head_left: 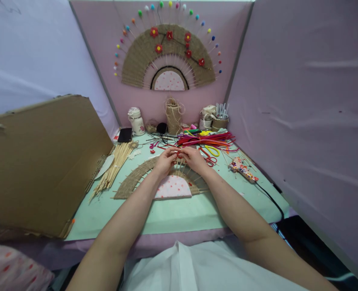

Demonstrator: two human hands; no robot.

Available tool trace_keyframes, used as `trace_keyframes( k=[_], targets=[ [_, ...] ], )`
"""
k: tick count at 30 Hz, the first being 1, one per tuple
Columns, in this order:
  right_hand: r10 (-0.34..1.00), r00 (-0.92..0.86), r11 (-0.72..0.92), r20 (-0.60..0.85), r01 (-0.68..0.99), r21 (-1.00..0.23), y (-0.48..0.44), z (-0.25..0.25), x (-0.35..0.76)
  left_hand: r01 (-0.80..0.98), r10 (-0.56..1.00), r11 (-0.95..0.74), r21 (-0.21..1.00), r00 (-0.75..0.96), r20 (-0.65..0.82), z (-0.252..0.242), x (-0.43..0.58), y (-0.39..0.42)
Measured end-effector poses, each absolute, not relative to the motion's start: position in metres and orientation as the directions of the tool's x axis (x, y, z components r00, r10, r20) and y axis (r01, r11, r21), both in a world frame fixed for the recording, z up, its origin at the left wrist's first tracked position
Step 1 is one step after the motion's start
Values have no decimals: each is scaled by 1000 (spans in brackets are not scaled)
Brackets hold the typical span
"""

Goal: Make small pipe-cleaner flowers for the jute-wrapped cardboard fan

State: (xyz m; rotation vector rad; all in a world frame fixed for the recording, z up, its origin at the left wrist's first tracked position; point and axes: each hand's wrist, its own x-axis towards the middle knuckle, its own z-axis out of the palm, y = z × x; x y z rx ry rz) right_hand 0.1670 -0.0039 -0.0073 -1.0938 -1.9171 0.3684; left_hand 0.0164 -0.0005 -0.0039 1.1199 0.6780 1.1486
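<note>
My left hand (166, 159) and my right hand (192, 158) meet above the middle of the table, fingertips pinched close together. Between them is a small red piece, which looks like a bent red pipe cleaner (179, 154); the fingers hide most of it. Under my hands lies a half-round woven fan (129, 182) of brown twine on thin sticks. Its inner half-circle is white cloth with red dots (175, 188). Just right of my right hand are red-handled scissors (210, 161) and a yellow-handled pair (212, 150).
A bundle of thin sticks (114, 167) lies left, beside a large cardboard sheet (45, 165). Behind are a pipe cleaner pile (207, 140), a twine spool (174, 117) and a white bottle (136, 122). A corded glue gun (243, 169) lies right. A finished-looking fan (136, 60) hangs on the wall.
</note>
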Motion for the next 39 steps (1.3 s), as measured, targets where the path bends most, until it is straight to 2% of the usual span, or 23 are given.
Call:
trace_keyframes(
  k=[7, 17, 21, 25, 27, 30, 35, 39],
  targets=[
    [790, -237, 591, 566, 542, -598, -5, -8, 165, -424, 936, 47, 904, 336, 109, -3, 17, -2],
    [747, -243, 606, 619, 632, -483, -9, -8, 160, -524, 944, 168, 835, 329, 16, -2, 20, -3],
    [770, -198, 593, 606, 573, -566, -10, -5, 159, -494, 935, 154, 856, 353, 35, 0, 17, -3],
    [855, -99, 501, 508, 407, -764, -9, -2, 158, -420, 933, 74, 905, 351, 86, 6, 9, 0],
    [888, -112, 459, 447, 303, -835, -8, -1, 159, -394, 930, 59, 917, 355, 93, 8, 7, 1],
    [896, -163, 441, 413, 211, -872, -8, -1, 160, -365, 934, 69, 929, 350, 69, 10, 5, 2],
    [896, -259, 429, 360, 304, -850, -10, 1, 164, -303, 947, 44, 952, 316, 57, 8, 5, 2],
    [907, -280, 405, 315, 373, -835, -10, 0, 165, -182, 941, -96, 979, 303, 148, 3, 5, 4]
  ],
)
